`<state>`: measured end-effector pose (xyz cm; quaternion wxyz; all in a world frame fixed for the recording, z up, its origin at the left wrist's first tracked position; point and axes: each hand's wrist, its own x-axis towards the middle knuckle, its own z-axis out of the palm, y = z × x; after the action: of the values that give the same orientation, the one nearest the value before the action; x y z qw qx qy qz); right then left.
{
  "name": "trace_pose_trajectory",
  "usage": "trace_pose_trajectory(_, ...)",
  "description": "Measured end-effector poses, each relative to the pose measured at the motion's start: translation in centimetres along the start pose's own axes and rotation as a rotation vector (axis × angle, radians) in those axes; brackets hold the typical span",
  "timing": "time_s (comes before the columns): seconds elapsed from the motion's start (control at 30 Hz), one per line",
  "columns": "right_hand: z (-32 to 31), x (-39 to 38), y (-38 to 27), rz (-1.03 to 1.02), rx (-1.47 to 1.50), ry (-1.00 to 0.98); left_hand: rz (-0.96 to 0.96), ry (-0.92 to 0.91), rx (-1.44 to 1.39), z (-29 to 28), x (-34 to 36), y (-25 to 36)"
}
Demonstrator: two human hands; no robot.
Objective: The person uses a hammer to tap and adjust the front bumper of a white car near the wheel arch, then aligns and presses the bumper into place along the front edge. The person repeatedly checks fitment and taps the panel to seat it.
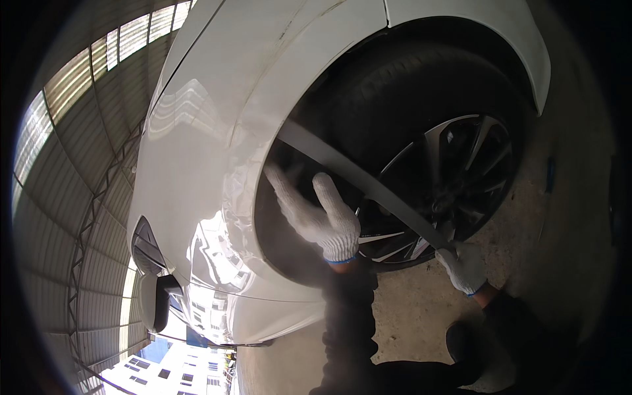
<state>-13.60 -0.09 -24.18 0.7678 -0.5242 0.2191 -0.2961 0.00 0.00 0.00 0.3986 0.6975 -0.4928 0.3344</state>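
A long flat grey bar runs slantwise across the dark tyre and the spoked wheel rim. My right hand, in a white knitted glove, is closed round its lower end. The bar's far end reaches the wheel-arch edge of the white car fender, where its tip is hard to make out. My left hand, also gloved, is stretched out below the bar inside the arch. Its thumb stands apart, and its fingers point to the fender's edge. That fender is creased and rippled beside the arch.
A side mirror juts from the car at the lower left. Concrete floor lies below the wheel, with my dark shoe on it. A small blue item is on the right. Corrugated roofing rises at the left.
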Motion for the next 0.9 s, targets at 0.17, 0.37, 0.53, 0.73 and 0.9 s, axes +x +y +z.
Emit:
trace_pose_trajectory(0.17,0.6,0.4,1.3,-0.094,-0.119,0.061,-0.133,-0.071,-0.525,1.9,2.4,2.8)
trace_pose_trajectory(0.37,0.8,1.4,4.4,-0.242,-0.201,0.15,-0.448,0.005,-1.19,3.1,5.5,5.7)
trace_pose_trajectory(0.53,2.3,0.9,3.7,-0.194,-0.181,0.136,-0.403,0.085,-0.88,3.1,6.0,4.4)
trace_pose_trajectory(0.73,4.2,-0.8,3.0,0.024,-0.038,0.077,-0.356,0.106,-0.752,3.8,6.4,4.9)
trace_pose_trajectory(0.9,6.1,-0.8,3.9,-0.053,0.127,0.096,-0.417,0.083,-0.789,3.9,6.5,5.5)
